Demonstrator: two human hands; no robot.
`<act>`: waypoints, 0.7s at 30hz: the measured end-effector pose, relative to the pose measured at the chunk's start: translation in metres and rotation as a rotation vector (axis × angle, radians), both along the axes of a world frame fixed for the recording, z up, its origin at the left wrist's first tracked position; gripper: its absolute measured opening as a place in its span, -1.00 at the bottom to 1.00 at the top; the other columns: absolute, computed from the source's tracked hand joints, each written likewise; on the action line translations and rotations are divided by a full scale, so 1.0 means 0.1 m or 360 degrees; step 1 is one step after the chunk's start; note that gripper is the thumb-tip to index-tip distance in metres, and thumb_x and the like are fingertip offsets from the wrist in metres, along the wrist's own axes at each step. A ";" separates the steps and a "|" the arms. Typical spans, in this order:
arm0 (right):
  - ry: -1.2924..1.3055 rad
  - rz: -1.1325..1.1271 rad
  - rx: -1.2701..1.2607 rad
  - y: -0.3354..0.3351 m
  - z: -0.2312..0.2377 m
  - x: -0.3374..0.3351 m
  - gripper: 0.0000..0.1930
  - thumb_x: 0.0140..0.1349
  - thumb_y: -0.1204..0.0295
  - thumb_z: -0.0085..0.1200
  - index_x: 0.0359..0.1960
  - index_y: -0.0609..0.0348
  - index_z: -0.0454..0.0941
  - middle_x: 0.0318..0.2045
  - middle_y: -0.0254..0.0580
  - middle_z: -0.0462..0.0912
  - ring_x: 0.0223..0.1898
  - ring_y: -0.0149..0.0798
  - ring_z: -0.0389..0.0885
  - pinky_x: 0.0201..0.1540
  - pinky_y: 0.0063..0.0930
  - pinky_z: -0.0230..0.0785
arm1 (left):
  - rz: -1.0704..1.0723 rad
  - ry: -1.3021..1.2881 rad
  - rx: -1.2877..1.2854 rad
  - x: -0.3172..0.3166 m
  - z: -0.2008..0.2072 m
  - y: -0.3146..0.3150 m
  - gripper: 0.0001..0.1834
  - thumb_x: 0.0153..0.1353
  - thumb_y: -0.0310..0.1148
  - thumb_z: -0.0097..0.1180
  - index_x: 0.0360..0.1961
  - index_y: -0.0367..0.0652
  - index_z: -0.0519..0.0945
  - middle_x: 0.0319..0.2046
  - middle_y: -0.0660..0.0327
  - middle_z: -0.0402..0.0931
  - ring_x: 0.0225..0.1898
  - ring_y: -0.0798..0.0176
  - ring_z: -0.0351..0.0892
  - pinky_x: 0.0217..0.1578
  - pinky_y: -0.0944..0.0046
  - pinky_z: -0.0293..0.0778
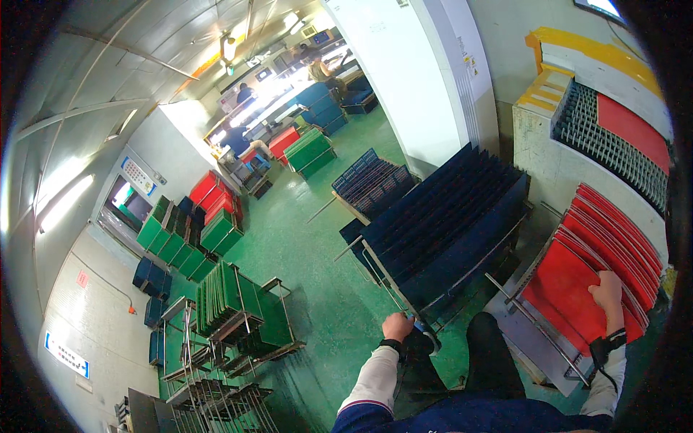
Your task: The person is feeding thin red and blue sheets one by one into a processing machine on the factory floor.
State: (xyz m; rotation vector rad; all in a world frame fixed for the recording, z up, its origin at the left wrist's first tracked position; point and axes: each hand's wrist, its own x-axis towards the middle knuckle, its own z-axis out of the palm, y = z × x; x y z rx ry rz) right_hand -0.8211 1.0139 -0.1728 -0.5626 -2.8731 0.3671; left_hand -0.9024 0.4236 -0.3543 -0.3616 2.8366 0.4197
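Note:
My right hand (608,292), with a dark strap at the wrist, is closed at the edge of a red panel (559,281). That panel leans at the front of a row of thin red panels (613,227) standing on edge at the right. My left hand (397,327) is curled into a fist low in front of me, by the near corner of a rack of dark blue panels (440,231). Something small and blue shows beside its fingers, and what it holds, if anything, is hidden. A metal bar (538,325) crosses in front of the red panels.
Green panels (220,296) stand on a metal rack at the left. Stacked green boxes (170,234) and red boxes (216,198) line the left wall. A machine bed with upright pins (603,137) stands at the right. People work at lit benches (267,108) far back.

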 end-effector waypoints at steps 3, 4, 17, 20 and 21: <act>0.0033 0.0018 0.0037 0.02 -0.03 0.00 -0.69 -0.21 0.39 0.38 -0.44 0.31 0.58 -0.37 0.18 0.62 -0.22 0.20 0.59 -0.11 -0.01 0.43 | -0.0006 -0.0002 -0.0001 0.00 0.02 0.01 -0.52 0.10 0.08 0.14 -0.28 -0.13 0.72 -0.25 -0.03 0.66 -0.16 -0.13 0.64 -0.13 -0.03 0.55; 0.0022 0.0007 0.0028 0.02 -0.03 0.00 -0.70 -0.21 0.39 0.38 -0.45 0.31 0.58 -0.37 0.18 0.61 -0.22 0.20 0.59 -0.11 -0.01 0.43 | -0.0004 -0.0007 0.0008 0.00 0.03 0.01 -0.52 0.10 0.08 0.13 -0.28 -0.13 0.72 -0.25 -0.03 0.66 -0.16 -0.13 0.64 -0.13 -0.03 0.55; 0.0021 0.0019 0.0032 0.04 -0.06 0.00 -0.68 -0.20 0.38 0.37 -0.41 0.30 0.60 -0.33 0.19 0.62 -0.17 0.19 0.59 -0.08 -0.02 0.43 | 0.0015 0.0011 0.0010 0.00 -0.02 0.00 -0.53 0.10 0.09 0.14 -0.28 -0.11 0.72 -0.26 -0.03 0.66 -0.16 -0.13 0.64 -0.13 -0.03 0.55; -0.0046 0.0002 -0.0014 -0.04 0.00 -0.04 -0.68 -0.20 0.39 0.37 -0.41 0.31 0.60 -0.32 0.19 0.62 -0.17 0.19 0.59 -0.07 -0.03 0.43 | -0.0028 0.0094 -0.0024 0.05 -0.07 -0.06 -0.53 0.10 0.09 0.14 -0.29 -0.12 0.72 -0.27 -0.03 0.66 -0.18 -0.13 0.65 -0.15 -0.04 0.55; -0.0044 -0.0008 -0.0015 -0.02 0.01 -0.02 -0.68 -0.20 0.39 0.37 -0.41 0.31 0.60 -0.32 0.19 0.62 -0.17 0.19 0.59 -0.07 -0.03 0.43 | -0.0038 0.0096 -0.0025 0.03 -0.06 -0.03 -0.53 0.10 0.09 0.14 -0.29 -0.12 0.72 -0.27 -0.03 0.66 -0.18 -0.13 0.65 -0.15 -0.04 0.55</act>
